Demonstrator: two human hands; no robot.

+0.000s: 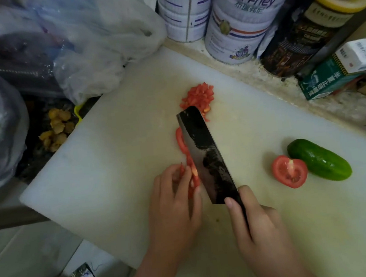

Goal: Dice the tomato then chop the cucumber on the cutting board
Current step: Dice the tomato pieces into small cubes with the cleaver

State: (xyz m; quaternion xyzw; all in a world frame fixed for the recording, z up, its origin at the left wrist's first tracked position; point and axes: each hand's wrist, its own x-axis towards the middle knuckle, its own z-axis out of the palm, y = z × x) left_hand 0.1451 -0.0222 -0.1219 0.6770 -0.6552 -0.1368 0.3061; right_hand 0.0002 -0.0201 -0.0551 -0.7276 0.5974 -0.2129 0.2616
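On the white cutting board (117, 167) a row of tomato slices (181, 142) lies in the middle, and my left hand (175, 204) holds its near end with curled fingertips. My right hand (254, 223) grips the handle of a dark cleaver (205, 156), whose blade stands against the right side of the slices. A heap of diced tomato (199, 97) sits beyond the blade tip. A tomato half (290, 171) lies cut face up at the right, touching a whole green cucumber (318, 159).
Tall tins (236, 20) and a dark jar (302, 33) stand behind the board, with a green box (331, 77) at the right. Plastic bags (90, 39) crowd the back left. A yellow food item (58, 131) lies by the board's left edge.
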